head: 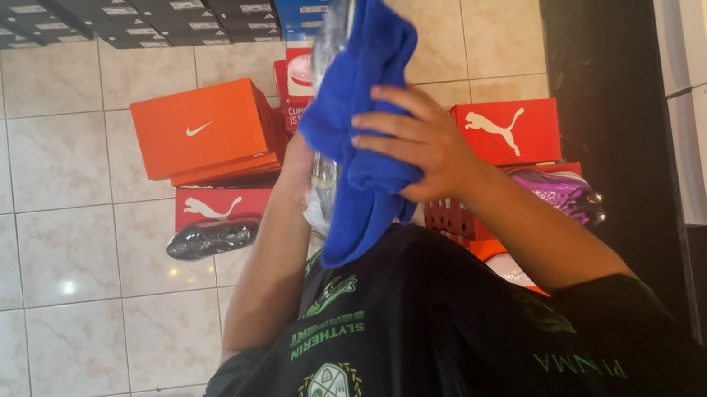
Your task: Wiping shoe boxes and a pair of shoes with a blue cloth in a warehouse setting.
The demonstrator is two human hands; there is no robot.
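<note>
Head cam looked flipped, so sides are my guess. Right hand (420, 149) had its grip clamped flat over a blue cloth (362, 124), pressing it onto a clear-wrapped shoe (330, 33), probably to wipe it. Left hand (302, 155) was mostly hidden behind, seemingly bracing the shoe; can't tell its grip. Shoe's long axis ran toward the stacked shoeboxes (192, 10), above the orange shoebox (204, 132) on the tiled floor (29, 223).

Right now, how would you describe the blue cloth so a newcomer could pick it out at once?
Start at the tiled floor with its stacked shoe boxes, then find the two raised arms in the middle of the view. The blue cloth is draped under the right hand. It is the only soft, folded, deep blue thing among the stiff boxes.
</note>
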